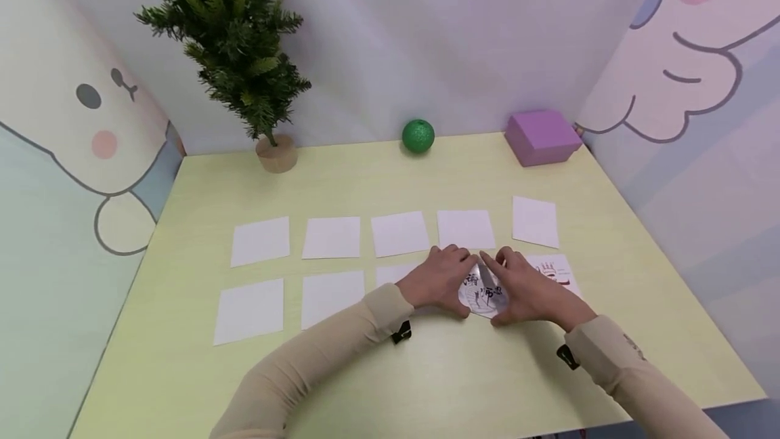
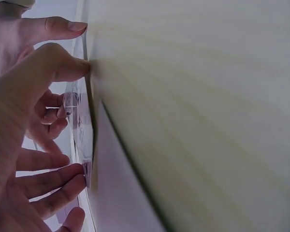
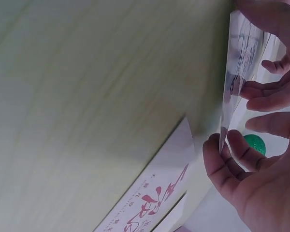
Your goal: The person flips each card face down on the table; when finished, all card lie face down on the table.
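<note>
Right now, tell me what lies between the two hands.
A printed card, tilted up off the table and gripped by left hand and right hand; the head view shows it.

The head view looks forward and down from above over the whole bench (image 1: pixel 183 385), while both wrist views sit close at bench level, each looking across at the printed card (image 3: pixel 237 72) between the hands.
</note>
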Motion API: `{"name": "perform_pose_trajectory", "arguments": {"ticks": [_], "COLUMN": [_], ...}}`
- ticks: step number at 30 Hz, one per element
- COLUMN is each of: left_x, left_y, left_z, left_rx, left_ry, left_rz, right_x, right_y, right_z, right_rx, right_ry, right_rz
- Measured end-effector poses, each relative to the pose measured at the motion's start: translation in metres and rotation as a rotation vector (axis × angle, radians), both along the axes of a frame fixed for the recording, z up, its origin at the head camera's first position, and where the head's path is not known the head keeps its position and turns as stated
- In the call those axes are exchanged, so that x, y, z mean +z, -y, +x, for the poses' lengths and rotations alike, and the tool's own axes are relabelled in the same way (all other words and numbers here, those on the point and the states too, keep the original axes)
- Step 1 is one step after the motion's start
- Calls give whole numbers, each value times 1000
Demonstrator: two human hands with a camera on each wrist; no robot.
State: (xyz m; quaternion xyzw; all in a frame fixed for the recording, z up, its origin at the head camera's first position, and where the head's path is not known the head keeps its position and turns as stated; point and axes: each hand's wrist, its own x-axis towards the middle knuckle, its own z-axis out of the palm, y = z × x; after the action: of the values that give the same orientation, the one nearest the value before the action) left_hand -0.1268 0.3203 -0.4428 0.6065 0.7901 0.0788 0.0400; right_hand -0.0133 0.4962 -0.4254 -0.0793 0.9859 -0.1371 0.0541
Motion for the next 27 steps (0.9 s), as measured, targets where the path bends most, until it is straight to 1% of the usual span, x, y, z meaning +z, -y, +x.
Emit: {"name": "perform_pose_trajectory", "arguments": {"ticks": [4, 6, 8, 10, 12, 14, 17, 19, 21, 23, 25, 27], "left_x": [1, 2, 4, 9, 14, 21, 30, 34, 34, 32, 30, 29], "left_y": [0, -2, -5, -7, -6, -3, 1, 4, 4, 4, 3, 4], "left_z": [2, 4, 6, 7, 6, 3, -2, -5, -6, -5, -4, -3], "left_rx": [1, -16, -47, -73, -91, -106, -165, -209, -243, -245, -228, -202], "left_ry": [-45, -57, -60, -45, -17, 35, 185, 267, 349, 402, 451, 479], "left_rz": [-6, -4, 12, 41, 91, 153, 275, 347, 434, 494, 526, 526], "right_x": [3, 5, 9, 14, 22, 30, 35, 31, 23, 16, 12, 11], "right_y": [5, 7, 9, 10, 8, 2, -9, -14, -15, -14, -11, -12], "right_z": [3, 5, 7, 8, 11, 16, 22, 24, 24, 24, 23, 22], "right_rx": [0, 15, 34, 41, 20, -23, -56, -33, -3, 15, 24, 37], "right_ry": [-58, -98, -147, -206, -242, -250, -209, -181, -161, -163, -183, -206], "right_rz": [37, 61, 76, 83, 64, -1, -169, -283, -361, -389, -393, -388]}}
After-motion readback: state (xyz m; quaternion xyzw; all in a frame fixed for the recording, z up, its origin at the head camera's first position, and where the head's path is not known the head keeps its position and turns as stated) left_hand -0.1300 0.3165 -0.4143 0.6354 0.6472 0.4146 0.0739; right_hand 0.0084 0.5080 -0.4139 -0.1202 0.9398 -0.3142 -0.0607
